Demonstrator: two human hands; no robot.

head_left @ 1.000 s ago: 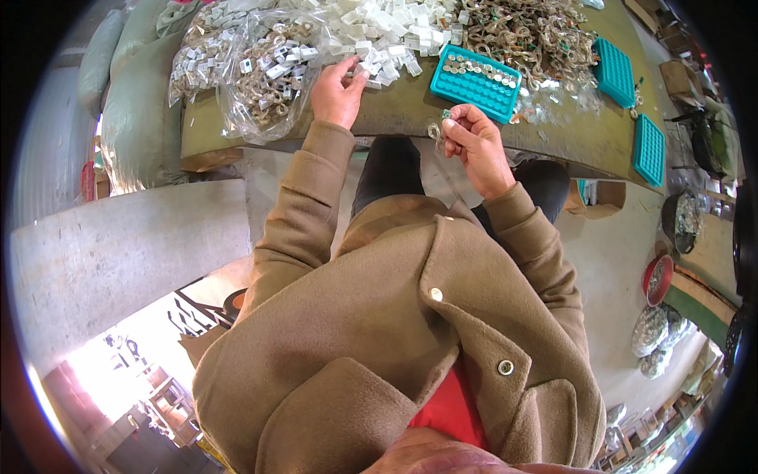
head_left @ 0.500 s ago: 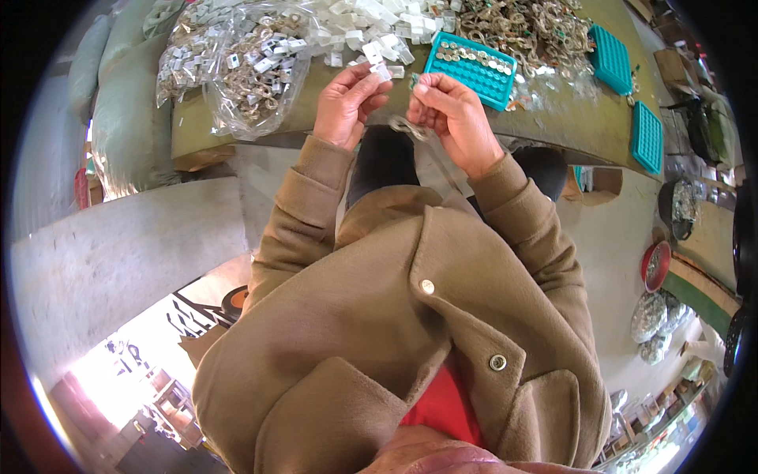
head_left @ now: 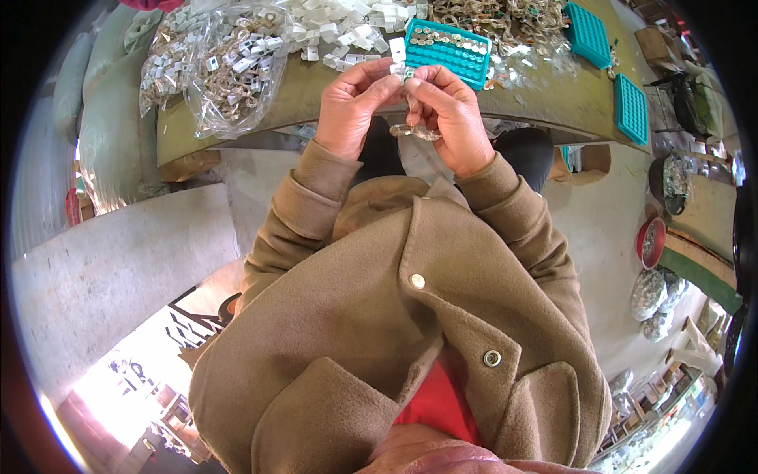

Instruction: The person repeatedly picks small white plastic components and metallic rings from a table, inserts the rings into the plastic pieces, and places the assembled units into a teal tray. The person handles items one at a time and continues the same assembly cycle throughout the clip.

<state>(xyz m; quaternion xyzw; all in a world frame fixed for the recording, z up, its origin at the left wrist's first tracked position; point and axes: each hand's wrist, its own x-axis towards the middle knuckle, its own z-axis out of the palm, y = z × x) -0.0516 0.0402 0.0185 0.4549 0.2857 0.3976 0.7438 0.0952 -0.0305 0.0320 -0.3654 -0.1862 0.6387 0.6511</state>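
Table [head_left: 580, 103] with a green top, viewed from above, with small parts being handled over the middle of its near edge. Two white plastic pieces [head_left: 397, 57] are pinched, one above the other, between the thumb and fingers of the left hand [head_left: 351, 110]. A coiled wire [head_left: 416, 133] is gripped by the right hand [head_left: 454, 114]; its small green end [head_left: 409, 73] is held at the fingertips, and its loop hangs below them at the near edge. The fingertips of both hands are brought together, and whether the white pieces and the green end are joined cannot be told. Just beyond the right hand, a teal tray [head_left: 462, 63] is set, with round metal discs [head_left: 450, 38] lined up in its far rows. Loose white boxes [head_left: 351, 35] are heaped beyond the left hand. Toward the left corner, a clear bag [head_left: 215, 117] is filled with white boxes and coiled wires. A tangled wire pile [head_left: 513, 24] is spread behind the tray, with clear scraps [head_left: 541, 63] scattered to its right. Two further teal trays [head_left: 632, 109] are placed along the right edge.
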